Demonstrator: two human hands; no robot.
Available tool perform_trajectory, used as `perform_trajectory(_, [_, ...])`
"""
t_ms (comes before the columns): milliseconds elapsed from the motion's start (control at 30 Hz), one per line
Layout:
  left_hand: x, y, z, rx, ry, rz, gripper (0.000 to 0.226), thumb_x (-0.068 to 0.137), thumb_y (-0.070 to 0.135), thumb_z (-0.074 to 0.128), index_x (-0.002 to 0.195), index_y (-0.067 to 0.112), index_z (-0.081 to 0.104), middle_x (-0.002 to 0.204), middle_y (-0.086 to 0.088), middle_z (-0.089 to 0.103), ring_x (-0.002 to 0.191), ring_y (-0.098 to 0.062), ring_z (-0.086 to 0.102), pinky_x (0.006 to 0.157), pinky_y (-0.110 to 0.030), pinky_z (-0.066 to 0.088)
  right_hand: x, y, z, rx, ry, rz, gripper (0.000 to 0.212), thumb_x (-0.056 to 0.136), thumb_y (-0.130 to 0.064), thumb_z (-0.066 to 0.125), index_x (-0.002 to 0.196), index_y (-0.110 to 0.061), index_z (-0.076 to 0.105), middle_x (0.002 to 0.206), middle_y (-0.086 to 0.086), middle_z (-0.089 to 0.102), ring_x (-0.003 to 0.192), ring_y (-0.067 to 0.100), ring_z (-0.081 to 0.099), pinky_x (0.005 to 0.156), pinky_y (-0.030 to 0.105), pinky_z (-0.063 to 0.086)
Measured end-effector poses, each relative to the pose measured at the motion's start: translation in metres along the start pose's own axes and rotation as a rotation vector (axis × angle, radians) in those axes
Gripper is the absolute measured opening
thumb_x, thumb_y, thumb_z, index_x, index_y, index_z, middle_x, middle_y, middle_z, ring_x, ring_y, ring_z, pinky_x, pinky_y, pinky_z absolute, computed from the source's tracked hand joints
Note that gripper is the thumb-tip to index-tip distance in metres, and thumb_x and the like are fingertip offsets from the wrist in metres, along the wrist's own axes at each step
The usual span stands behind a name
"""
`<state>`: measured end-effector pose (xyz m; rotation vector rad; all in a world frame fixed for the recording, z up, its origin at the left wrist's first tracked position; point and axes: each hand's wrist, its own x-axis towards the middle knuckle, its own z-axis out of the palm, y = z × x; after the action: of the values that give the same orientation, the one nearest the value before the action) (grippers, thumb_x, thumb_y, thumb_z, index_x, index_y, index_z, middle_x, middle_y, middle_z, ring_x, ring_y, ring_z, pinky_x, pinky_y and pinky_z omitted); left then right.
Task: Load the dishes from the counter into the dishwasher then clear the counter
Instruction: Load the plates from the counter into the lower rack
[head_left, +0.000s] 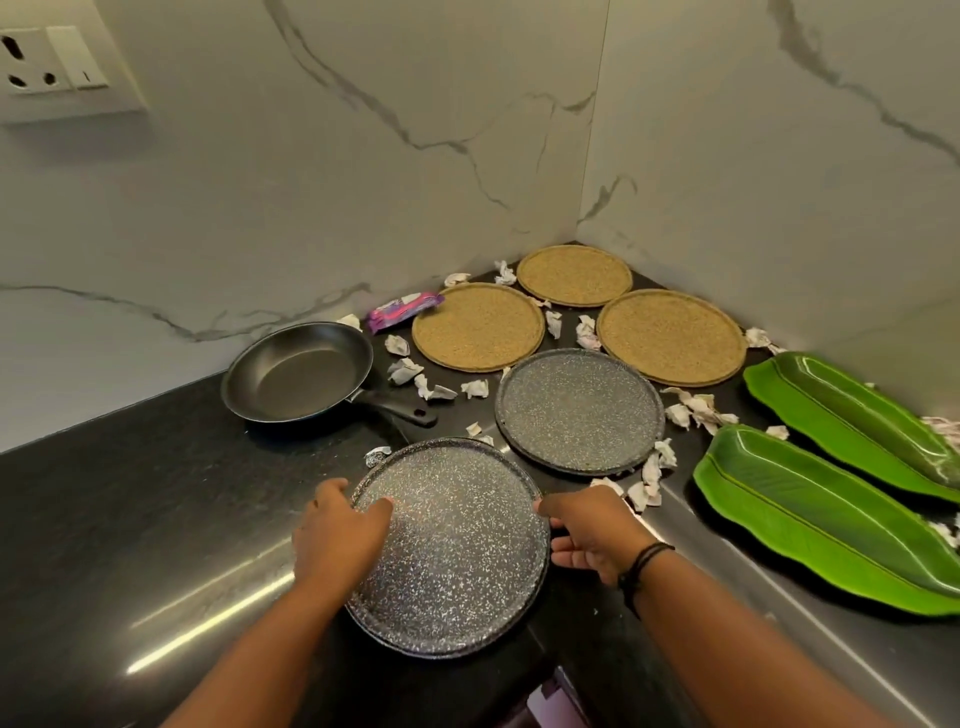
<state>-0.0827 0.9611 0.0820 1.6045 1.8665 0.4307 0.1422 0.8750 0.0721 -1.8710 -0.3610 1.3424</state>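
A speckled grey plate lies near the front edge of the black counter, on top of what looks like a second one. My left hand grips its left rim with the thumb on the plate's face. My right hand holds the right rim, fingers curled under it. Another speckled grey plate lies flat just behind. A black frying pan sits at the back left. Three gold round plates fill the corner. Two green leaf-shaped platters lie at the right.
Several crumpled paper scraps are scattered among the dishes. A purple wrapper lies against the marble back wall. A wall socket is at the upper left. The dishwasher is out of view.
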Motion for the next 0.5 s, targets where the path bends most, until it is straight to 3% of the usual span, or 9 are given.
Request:
perform_trajectory(100, [-0.006, -0.004, -0.016, -0.375, -0.166, -0.086, 0.045, 0.091, 0.017, 0.06, 0.133, 0.006, 0.047, 0.102, -0.003, 0.06, 0.081, -0.021, 0.059, 0.074, -0.034, 0.049, -0.015, 0.007, 0.002, 0.044, 0.02, 0.0, 0.026, 0.085, -0.01, 0.068, 0.106, 0.001, 0.058, 0.098, 0.012, 0.06, 0.082, 0.027, 0.06, 0.056, 0.033, 0.054])
perform_trajectory(167, [-0.01, -0.007, -0.027, -0.578, -0.298, -0.13, 0.031, 0.091, -0.001, 0.053, 0.121, 0.005, 0.059, 0.091, -0.008, 0.068, 0.071, -0.021, 0.062, 0.062, -0.031, 0.05, -0.028, 0.011, 0.005, 0.125, 0.042, -0.009, 0.022, 0.083, -0.004, 0.068, 0.102, 0.004, 0.06, 0.099, 0.019, 0.064, 0.087, 0.033, 0.065, 0.069, 0.044, 0.06])
perform_trajectory(267, [-0.02, -0.014, -0.043, -0.762, -0.465, -0.128, 0.03, 0.09, -0.007, 0.049, 0.106, 0.011, 0.066, 0.069, -0.004, 0.07, 0.053, -0.014, 0.062, 0.045, -0.023, 0.047, -0.053, 0.025, 0.006, 0.261, 0.101, -0.069, 0.032, 0.073, -0.006, 0.073, 0.1, 0.003, 0.062, 0.104, 0.024, 0.067, 0.097, 0.039, 0.066, 0.088, 0.057, 0.052])
perform_trajectory(300, [-0.025, -0.016, -0.046, -0.79, -0.524, -0.112, 0.03, 0.09, -0.007, 0.049, 0.104, 0.013, 0.067, 0.068, -0.002, 0.07, 0.053, -0.013, 0.061, 0.045, -0.022, 0.047, -0.066, 0.031, 0.005, 0.309, 0.122, -0.094, 0.032, 0.073, -0.005, 0.072, 0.103, 0.002, 0.062, 0.101, 0.022, 0.069, 0.094, 0.036, 0.067, 0.086, 0.054, 0.054])
perform_trajectory(400, [-0.04, -0.019, -0.051, -0.807, -0.71, -0.039, 0.034, 0.09, -0.001, 0.052, 0.115, 0.017, 0.065, 0.083, 0.0, 0.068, 0.069, -0.016, 0.058, 0.06, -0.029, 0.045, -0.112, 0.051, -0.004, 0.437, 0.174, -0.22, 0.014, 0.087, 0.009, 0.057, 0.096, 0.0, 0.063, 0.081, 0.013, 0.07, 0.064, 0.018, 0.068, 0.059, 0.03, 0.059])
perform_trajectory(500, [-0.07, -0.011, -0.038, -0.82, -0.849, 0.05, 0.037, 0.09, -0.001, 0.051, 0.118, 0.02, 0.064, 0.081, 0.003, 0.069, 0.07, -0.014, 0.058, 0.063, -0.03, 0.043, -0.168, 0.079, -0.024, 0.46, 0.311, -0.326, 0.016, 0.089, 0.009, 0.054, 0.089, -0.003, 0.064, 0.077, 0.01, 0.068, 0.062, 0.016, 0.064, 0.062, 0.029, 0.057])
